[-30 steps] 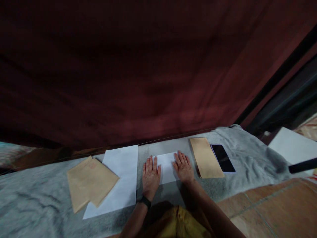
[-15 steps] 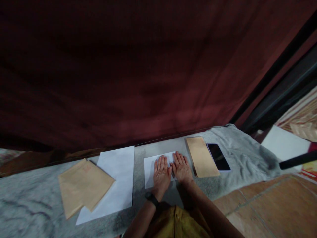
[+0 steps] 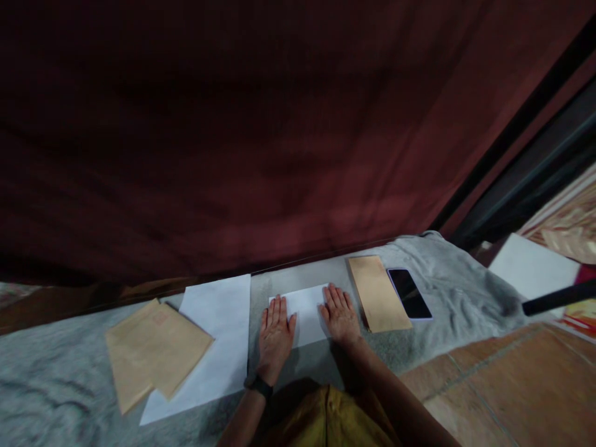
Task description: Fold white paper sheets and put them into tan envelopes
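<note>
A small folded white paper [image 3: 305,313] lies on the grey cloth [image 3: 456,298] right in front of me. My left hand [image 3: 275,335] lies flat on its left edge, fingers stretched out. My right hand [image 3: 339,315] presses flat on its right edge, fingers spread a little. Neither hand holds anything. A black band sits on my left wrist.
A brown envelope [image 3: 377,292] and a dark phone [image 3: 408,293] lie to the right. A larger white sheet [image 3: 209,347] with brown envelopes [image 3: 153,351] on it lies to the left. A dark red curtain [image 3: 279,136] hangs behind. Tiled floor [image 3: 512,391] shows at the right.
My left hand has slid left from the middle of the folded paper to its left edge. The right hand has stayed put.
</note>
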`<state>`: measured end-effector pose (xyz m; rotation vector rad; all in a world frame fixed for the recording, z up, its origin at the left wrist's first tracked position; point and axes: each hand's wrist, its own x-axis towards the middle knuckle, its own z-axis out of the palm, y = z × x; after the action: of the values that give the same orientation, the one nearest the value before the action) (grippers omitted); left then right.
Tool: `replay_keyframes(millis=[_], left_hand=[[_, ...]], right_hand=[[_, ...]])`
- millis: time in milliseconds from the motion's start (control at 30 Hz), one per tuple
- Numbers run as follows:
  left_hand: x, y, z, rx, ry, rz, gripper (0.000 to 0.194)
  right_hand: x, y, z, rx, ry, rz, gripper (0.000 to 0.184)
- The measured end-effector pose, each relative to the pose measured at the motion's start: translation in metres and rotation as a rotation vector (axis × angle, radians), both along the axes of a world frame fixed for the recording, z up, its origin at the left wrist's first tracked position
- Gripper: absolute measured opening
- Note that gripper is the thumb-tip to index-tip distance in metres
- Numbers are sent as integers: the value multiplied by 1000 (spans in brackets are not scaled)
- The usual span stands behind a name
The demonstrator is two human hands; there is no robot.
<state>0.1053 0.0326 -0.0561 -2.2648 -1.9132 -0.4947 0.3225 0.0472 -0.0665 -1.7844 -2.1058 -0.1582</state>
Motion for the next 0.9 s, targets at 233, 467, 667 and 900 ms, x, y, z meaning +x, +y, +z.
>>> replay_keyframes(millis=[233, 467, 667, 900], left_hand=[[1, -4, 1, 28, -13, 22, 59], [0, -4, 3, -5, 18, 26, 59], [0, -6, 4, -18, 1, 25, 59], [0, -6, 1, 34, -17, 14, 60]], right_hand=[[-12, -1, 2, 16, 42, -44, 54], [-52, -26, 0, -43, 53, 162, 53], [-40, -35, 6, -46, 36, 146, 49], [-9, -43, 0, 68, 20, 93, 50]])
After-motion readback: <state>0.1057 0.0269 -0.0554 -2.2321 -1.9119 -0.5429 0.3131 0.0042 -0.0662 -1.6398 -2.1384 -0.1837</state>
